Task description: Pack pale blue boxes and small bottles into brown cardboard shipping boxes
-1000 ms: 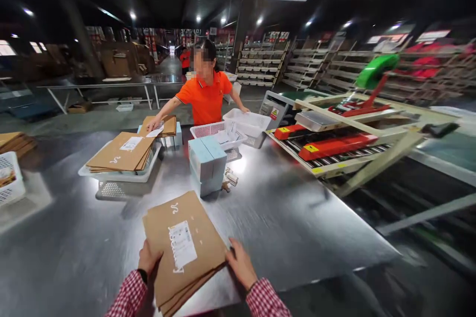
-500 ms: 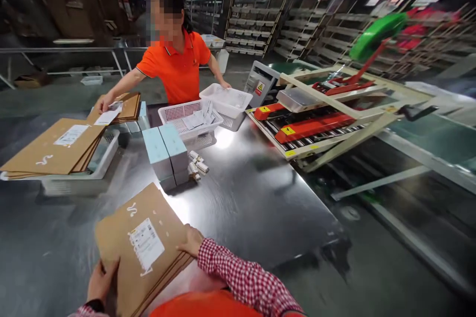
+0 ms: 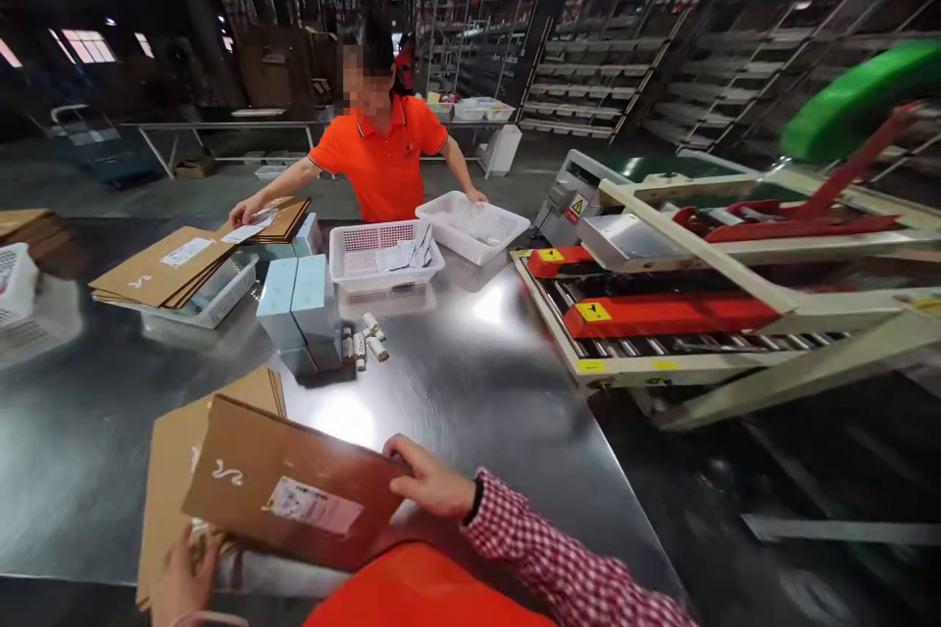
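Note:
My right hand grips the right edge of a flat brown cardboard box, thumb in front. The box is tilted up and carries a white label and a white squiggle. Behind and left of it lie more flat cardboard boxes on the metal table. My left hand is at the lower left with bent fingers at the edge of these boxes; its exact hold is partly hidden. Beyond them stand pale blue boxes with several small white cylinders beside them.
Across the metal table, a person in an orange shirt touches a white basket and a white paper. Another basket holds papers. Cardboard rests on a basket at left. A roller conveyor machine stands at right.
The top cardboard box has been raised and turned away from the others by my right hand. My view has swung left. The person opposite keeps much the same pose.

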A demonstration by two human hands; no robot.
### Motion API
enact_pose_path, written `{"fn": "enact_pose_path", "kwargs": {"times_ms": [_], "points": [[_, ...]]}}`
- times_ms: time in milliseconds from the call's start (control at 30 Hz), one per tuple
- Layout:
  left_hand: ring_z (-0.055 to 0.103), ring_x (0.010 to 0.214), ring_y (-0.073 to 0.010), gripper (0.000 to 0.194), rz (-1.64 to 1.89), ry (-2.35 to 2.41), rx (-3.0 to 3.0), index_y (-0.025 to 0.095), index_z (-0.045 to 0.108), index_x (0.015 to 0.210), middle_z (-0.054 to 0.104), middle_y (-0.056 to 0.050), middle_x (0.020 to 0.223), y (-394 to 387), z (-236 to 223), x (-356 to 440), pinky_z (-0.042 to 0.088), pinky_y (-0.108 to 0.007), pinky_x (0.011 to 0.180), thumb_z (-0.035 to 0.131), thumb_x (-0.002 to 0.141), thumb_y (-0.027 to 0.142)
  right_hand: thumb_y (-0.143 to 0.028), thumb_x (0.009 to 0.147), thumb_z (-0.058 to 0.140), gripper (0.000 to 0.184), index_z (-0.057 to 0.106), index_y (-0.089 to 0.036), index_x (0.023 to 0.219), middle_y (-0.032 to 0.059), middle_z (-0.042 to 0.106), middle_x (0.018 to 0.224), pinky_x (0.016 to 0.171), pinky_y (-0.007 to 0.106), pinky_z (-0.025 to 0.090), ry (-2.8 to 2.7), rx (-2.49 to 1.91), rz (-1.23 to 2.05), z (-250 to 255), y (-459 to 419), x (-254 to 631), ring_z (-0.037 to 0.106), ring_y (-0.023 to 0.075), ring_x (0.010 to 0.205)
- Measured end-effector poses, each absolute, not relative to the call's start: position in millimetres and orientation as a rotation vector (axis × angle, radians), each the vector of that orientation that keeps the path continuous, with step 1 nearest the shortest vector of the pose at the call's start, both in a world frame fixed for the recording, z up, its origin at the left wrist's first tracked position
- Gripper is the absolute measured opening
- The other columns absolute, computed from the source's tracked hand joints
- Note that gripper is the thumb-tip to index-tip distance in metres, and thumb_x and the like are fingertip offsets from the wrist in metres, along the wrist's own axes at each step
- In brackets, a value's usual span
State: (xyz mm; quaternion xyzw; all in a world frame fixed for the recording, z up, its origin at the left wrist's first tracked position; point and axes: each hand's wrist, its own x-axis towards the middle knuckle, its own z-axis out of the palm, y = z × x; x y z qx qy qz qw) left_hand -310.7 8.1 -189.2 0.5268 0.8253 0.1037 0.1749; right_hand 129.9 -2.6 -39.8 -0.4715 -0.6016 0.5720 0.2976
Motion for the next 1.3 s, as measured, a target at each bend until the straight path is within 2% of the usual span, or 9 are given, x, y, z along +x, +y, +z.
{"fn": "enact_pose_path", "kwargs": {"times_ms": [133, 200, 367, 467, 633, 900, 1000, 1100, 1300], "points": [[0.056, 0.122, -0.0447, 0.073, 0.704, 2.011, 1.484, 0.009, 0.055, 0.115, 0.062, -0.026, 0.12, -1, -153, -218, 0.041, -0.056, 0.108, 0.051, 0.061, 0.057, -0.035, 0.089, 0.052, 0.051, 0.055, -0.018, 0.136, 0.0125, 0.06, 0.136, 0.109, 0.045, 0.042, -1.66, -1.305, 1.362, 6, -40, 216, 0.057, 0.0267, 0.124], [0.051, 0.127, -0.0458, 0.08, 0.799, 1.858, 1.322, 0.005, 0.053, 0.121, 0.059, -0.027, 0.127, 3, -128, -187, 0.037, -0.059, 0.111, 0.056, 0.062, 0.06, -0.038, 0.092, 0.051, 0.047, 0.06, -0.02, 0.134, 0.012, 0.061, 0.136, 0.112, 0.047, 0.04, -1.671, -1.41, 1.252, 14, -55, 237, 0.056, 0.0281, 0.126], [0.041, 0.141, -0.0287, 0.085, 0.991, 1.494, 1.266, 0.013, 0.031, 0.148, 0.035, -0.019, 0.156, 18, -76, -120, 0.042, -0.042, 0.112, 0.053, 0.083, 0.063, -0.041, 0.096, 0.046, 0.046, 0.06, -0.023, 0.136, 0.0123, 0.061, 0.136, 0.113, 0.047, 0.041, -1.786, -1.461, 1.199, 8, -80, 234, 0.056, 0.0283, 0.127], [0.023, 0.15, -0.0302, 0.093, 1.065, 1.37, 1.211, 0.014, 0.019, 0.153, 0.018, -0.02, 0.162, 32, -59, -79, 0.031, -0.048, 0.119, 0.056, 0.084, 0.064, -0.046, 0.097, 0.044, 0.049, 0.057, -0.024, 0.139, 0.012, 0.058, 0.14, 0.114, 0.046, 0.04, -1.845, -1.441, 1.321, 6, -86, 215, 0.054, 0.0278, 0.13], [0.021, 0.15, -0.0317, 0.089, 1.153, 1.397, 1.171, 0.013, 0.024, 0.149, 0.022, -0.021, 0.159, 54, -55, -51, 0.025, -0.05, 0.122, 0.054, 0.085, 0.066, -0.064, 0.091, 0.047, 0.066, 0.057, -0.02, 0.139, 0.0134, 0.052, 0.147, 0.118, 0.047, 0.034, -1.493, -1.495, 1.565, 1, -95, 197, 0.048, 0.0289, 0.136], [0.023, 0.15, -0.0303, 0.096, 0.9, 1.137, 1.242, 0.011, 0.02, 0.153, 0.022, -0.017, 0.162, 60, -25, -79, 0.029, -0.043, 0.121, 0.06, 0.08, 0.059, -0.063, 0.062, 0.079, 0.067, 0.072, -0.018, 0.111, 0.0134, 0.067, 0.127, 0.113, 0.049, 0.04, -0.622, -1.456, 1.331, -1, -59, 195, 0.057, 0.0334, 0.124], [0.012, 0.153, -0.0272, 0.09, 0.564, 0.909, 1.401, 0.016, 0.018, 0.157, 0.014, -0.01, 0.166, 47, -7, -110, 0.017, -0.042, 0.126, 0.058, 0.085, 0.053, -0.062, 0.063, 0.08, 0.073, 0.064, -0.023, 0.123, 0.0092, 0.061, 0.136, 0.106, 0.042, 0.047, -0.483, -1.371, 1.257, 6, -47, 193, 0.056, 0.0299, 0.126], [0.02, 0.151, -0.0274, 0.083, 0.214, 0.69, 1.373, 0.022, 0.024, 0.157, 0.021, -0.007, 0.164, 30, -1, -143, 0.019, -0.044, 0.125, 0.059, 0.088, 0.051, -0.052, 0.07, 0.08, 0.075, 0.054, -0.03, 0.137, 0.0058, 0.05, 0.148, 0.102, 0.042, 0.049, -0.638, -1.337, 1.539, 0, -52, 198, 0.049, 0.0299, 0.133], [0.023, 0.15, -0.0259, 0.073, 0.181, 0.665, 1.242, 0.026, 0.041, 0.15, 0.03, -0.005, 0.161, 16, -11, -152, 0.018, -0.044, 0.125, 0.062, 0.086, 0.055, -0.067, 0.048, 0.086, 0.132, 0.026, -0.017, 0.154, 0.0194, 0.024, 0.16, 0.124, 0.049, 0.013, -1.18, -1.317, 1.797, -41, -42, 228, 0.022, 0.0345, 0.149]]}}
